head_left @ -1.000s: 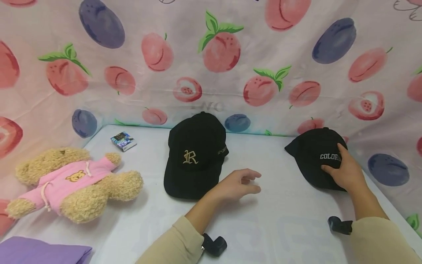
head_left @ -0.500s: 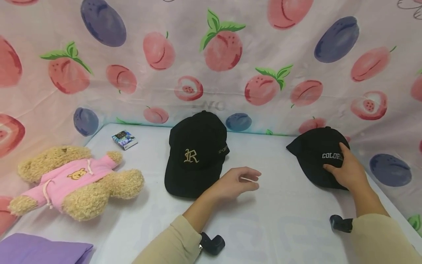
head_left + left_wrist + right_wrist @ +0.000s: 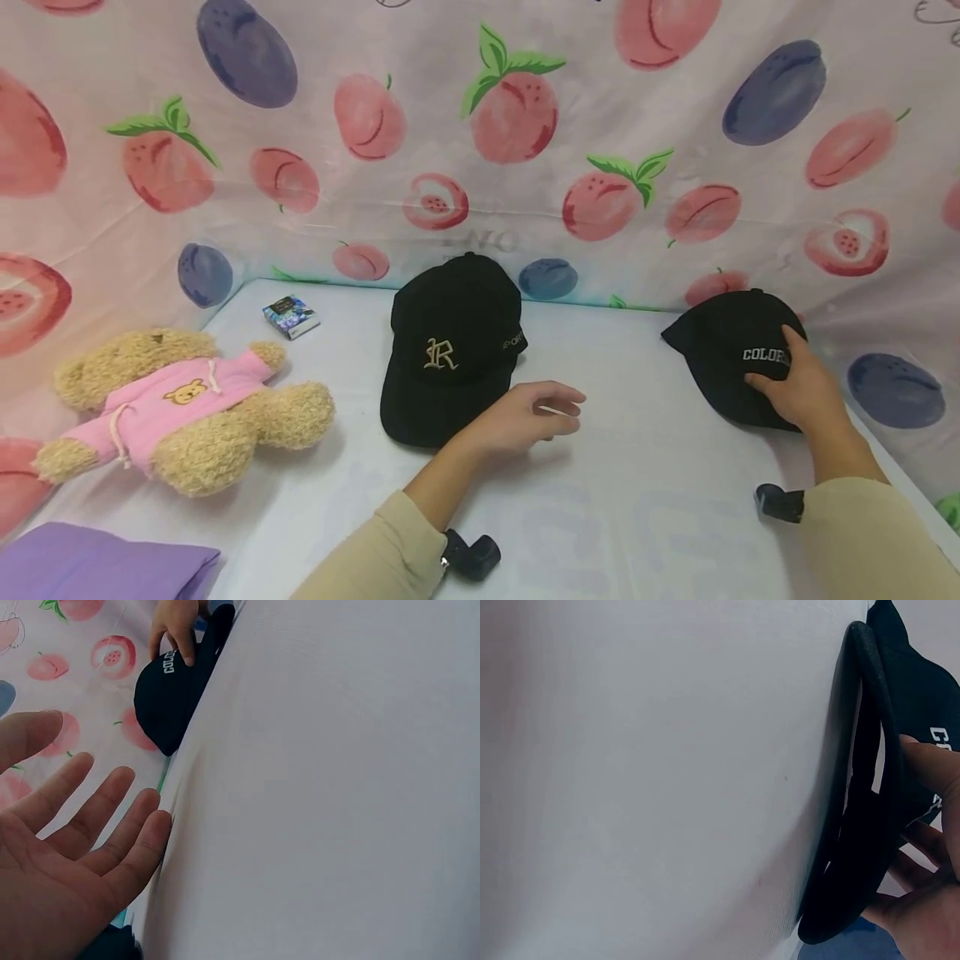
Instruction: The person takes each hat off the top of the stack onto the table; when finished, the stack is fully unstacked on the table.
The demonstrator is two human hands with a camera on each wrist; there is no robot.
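Note:
A black cap [image 3: 723, 346] with white lettering starting "COLOR" stands on the right of the white table. My right hand [image 3: 806, 387] grips its crown, thumb on the lettered side. In the right wrist view the cap's brim [image 3: 855, 885] is on the near side, and the fingers [image 3: 922, 866] reach behind it. My left hand [image 3: 513, 421] hovers over the table beside a second black cap [image 3: 450, 358], which bears a gold "R". It holds nothing. The left wrist view shows the left fingers [image 3: 105, 802] spread and loosely bent.
A teddy bear [image 3: 202, 417] in a pink hoodie lies at the left. Behind it is a small patterned box or book [image 3: 291, 317]. Folded purple cloth [image 3: 105, 562] occupies the front left corner. A fruit-print curtain [image 3: 495, 200] hangs along the table's back.
The head view has shifted slightly, moving the scene a little to the right. My left hand has drawn back slightly to the left. The right hand keeps its hold on the lettered cap.

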